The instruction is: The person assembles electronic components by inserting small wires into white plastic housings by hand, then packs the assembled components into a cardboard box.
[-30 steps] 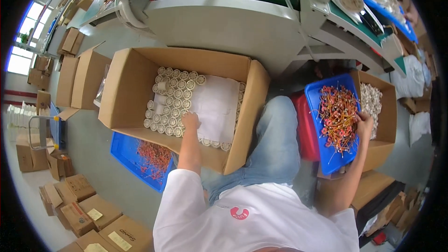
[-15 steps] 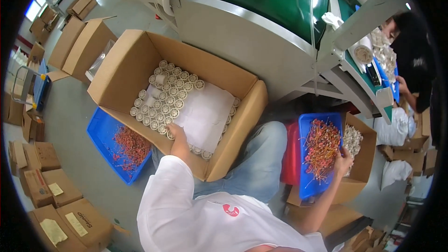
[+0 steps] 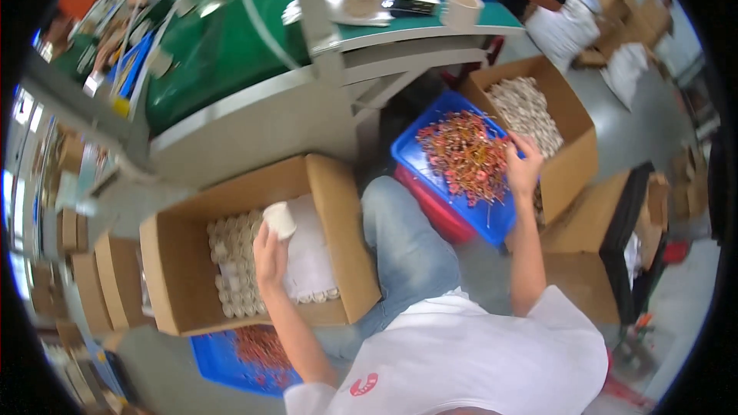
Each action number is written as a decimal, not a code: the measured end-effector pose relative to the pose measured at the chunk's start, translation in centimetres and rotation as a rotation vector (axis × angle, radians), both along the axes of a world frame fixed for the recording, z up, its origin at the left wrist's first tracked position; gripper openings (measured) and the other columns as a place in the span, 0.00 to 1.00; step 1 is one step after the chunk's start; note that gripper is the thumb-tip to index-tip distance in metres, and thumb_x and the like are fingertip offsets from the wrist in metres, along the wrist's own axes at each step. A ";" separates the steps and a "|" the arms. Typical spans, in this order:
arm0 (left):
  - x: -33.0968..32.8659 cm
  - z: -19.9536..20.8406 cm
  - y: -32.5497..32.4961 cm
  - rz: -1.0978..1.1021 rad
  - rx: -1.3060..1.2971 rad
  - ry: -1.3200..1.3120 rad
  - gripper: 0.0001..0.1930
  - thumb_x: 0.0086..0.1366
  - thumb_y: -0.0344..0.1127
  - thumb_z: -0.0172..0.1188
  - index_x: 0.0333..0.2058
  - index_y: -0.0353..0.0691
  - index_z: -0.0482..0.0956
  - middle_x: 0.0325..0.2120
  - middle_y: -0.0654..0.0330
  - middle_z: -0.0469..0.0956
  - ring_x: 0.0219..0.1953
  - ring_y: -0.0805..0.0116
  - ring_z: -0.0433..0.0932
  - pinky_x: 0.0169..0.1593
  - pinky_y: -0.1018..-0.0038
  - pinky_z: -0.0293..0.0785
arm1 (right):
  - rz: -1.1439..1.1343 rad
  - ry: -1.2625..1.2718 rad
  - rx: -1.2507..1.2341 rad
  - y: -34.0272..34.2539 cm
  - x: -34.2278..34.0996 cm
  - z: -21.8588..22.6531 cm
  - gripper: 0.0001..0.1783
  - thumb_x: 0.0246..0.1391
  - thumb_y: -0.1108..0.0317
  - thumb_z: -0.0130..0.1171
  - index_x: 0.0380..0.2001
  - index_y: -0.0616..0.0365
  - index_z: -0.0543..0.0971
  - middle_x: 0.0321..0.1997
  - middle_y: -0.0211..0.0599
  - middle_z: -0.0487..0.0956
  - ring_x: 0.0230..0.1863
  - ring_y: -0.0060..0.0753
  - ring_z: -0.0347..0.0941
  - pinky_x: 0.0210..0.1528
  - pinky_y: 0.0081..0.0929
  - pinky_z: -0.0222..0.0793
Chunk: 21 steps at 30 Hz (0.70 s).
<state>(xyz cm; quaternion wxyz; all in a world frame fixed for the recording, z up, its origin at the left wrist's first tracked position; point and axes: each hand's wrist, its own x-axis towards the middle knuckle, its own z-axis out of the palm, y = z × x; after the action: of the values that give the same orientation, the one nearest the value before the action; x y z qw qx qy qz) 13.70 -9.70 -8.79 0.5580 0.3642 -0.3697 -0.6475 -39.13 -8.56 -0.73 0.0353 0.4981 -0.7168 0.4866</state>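
Left hand (image 3: 269, 255) clamped on a white cup (image 3: 280, 220) above the carton (image 3: 338, 207); a loose grip could drop it onto the packed rows. Right hand (image 3: 523, 169), right of the carton, fingers apparently closed among wires (image 3: 465, 155) in the blue tray (image 3: 492, 223); snagging likely.

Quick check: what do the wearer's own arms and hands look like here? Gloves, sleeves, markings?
Both forearms are bare, and the left hand and right hand wear no gloves. Short white sleeves of a white T-shirt end near the elbows. The shirt has a small red emblem. No watch or wristband is visible.
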 end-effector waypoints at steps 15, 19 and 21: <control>-14.9 12.9 9.9 0.033 -0.610 -0.930 0.25 0.43 0.31 0.78 0.41 0.38 0.78 0.55 0.47 0.72 0.54 0.53 0.73 0.56 0.63 0.69 | 0.633 -0.756 0.219 6.2 14.2 3.3 0.12 0.56 0.84 0.54 0.43 0.71 0.81 0.41 0.42 0.79 0.38 0.32 0.82 0.41 0.25 0.80; -15.0 15.0 9.4 0.069 -0.759 -1.213 0.28 0.40 0.31 0.76 0.43 0.39 0.76 0.56 0.46 0.71 0.60 0.45 0.68 0.61 0.56 0.62 | 0.899 -0.975 0.395 7.3 17.6 3.9 0.12 0.55 0.86 0.55 0.42 0.73 0.81 0.42 0.46 0.80 0.39 0.35 0.82 0.42 0.28 0.81; -13.5 12.9 10.1 -0.022 -0.551 -1.147 0.28 0.41 0.31 0.76 0.44 0.39 0.76 0.52 0.47 0.74 0.56 0.47 0.71 0.59 0.58 0.65 | 1.022 -1.129 0.465 7.3 18.6 4.6 0.13 0.54 0.87 0.55 0.43 0.74 0.80 0.43 0.46 0.80 0.40 0.38 0.82 0.43 0.30 0.81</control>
<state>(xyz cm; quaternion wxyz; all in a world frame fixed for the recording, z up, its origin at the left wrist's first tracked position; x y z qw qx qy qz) 0.21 0.37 4.14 0.3377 0.4922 -0.7666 -0.2364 -20.52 -1.24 3.83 -0.6659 0.4380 -0.3921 0.4594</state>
